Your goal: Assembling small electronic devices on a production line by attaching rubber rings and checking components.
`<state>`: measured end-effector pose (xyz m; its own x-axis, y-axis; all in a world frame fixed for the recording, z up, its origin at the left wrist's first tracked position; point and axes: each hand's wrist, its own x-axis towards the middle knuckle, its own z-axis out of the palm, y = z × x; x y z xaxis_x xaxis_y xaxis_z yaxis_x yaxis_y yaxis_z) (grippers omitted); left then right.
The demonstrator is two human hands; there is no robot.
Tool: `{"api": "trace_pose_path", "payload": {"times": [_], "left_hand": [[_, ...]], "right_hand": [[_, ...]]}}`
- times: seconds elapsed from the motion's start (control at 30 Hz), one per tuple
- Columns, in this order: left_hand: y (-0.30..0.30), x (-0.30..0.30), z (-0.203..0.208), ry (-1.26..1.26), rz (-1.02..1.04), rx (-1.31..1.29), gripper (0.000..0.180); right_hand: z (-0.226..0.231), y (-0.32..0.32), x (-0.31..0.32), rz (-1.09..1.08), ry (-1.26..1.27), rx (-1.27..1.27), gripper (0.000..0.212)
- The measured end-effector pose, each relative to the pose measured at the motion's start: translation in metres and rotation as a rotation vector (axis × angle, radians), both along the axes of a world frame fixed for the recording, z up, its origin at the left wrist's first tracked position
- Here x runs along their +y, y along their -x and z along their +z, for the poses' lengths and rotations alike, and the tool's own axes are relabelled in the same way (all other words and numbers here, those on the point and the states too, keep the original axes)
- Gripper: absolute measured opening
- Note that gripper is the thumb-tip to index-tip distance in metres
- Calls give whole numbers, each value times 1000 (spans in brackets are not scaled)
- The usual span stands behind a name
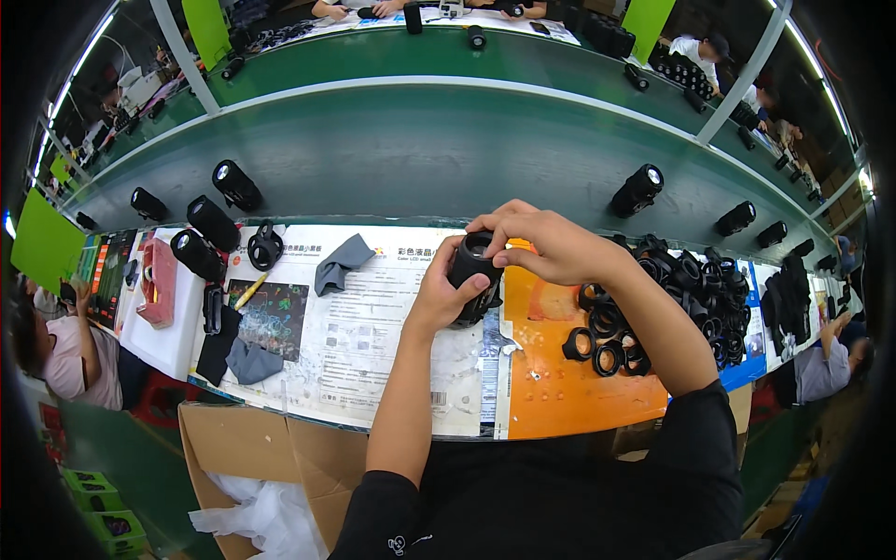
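A black cylindrical speaker stands upright above the white printed sheet, its round top end facing up. My left hand is wrapped round its side, with the thumb across the front. My right hand is closed on the top rim, fingers over the far edge and thumb on the near side. Whether a separate ring sits under those fingers is hidden. Right of the hands, a heap of black rings covers part of the orange sheet, and a few loose rings lie at its near side.
Several black speakers stand at the left, beside a grey cloth, a yellow-handled tool and a pink tray. Another speaker sits on the green belt. A cardboard box is below the table edge. Other people work on both sides.
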<state>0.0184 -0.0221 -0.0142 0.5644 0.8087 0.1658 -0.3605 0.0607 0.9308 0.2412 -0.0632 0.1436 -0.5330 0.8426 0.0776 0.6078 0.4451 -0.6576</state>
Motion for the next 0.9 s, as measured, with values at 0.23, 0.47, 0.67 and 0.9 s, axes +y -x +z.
{"api": "trace_pose_path", "payload": {"times": [0.23, 0.47, 0.67, 0.9], "left_hand": [[0, 0, 2, -64, 26, 13, 78], [-3, -2, 0, -86, 41, -12, 81], [3, 1, 9, -102, 28, 91, 87], [-5, -4, 6, -168, 57, 208, 78]], "right_hand": [[-2, 3, 1, 28, -10, -5, 26], [0, 2, 4, 145, -146, -103, 67], [-3, 2, 4, 149, -185, -117, 67], [30, 15, 24, 134, -128, -75, 30]]}}
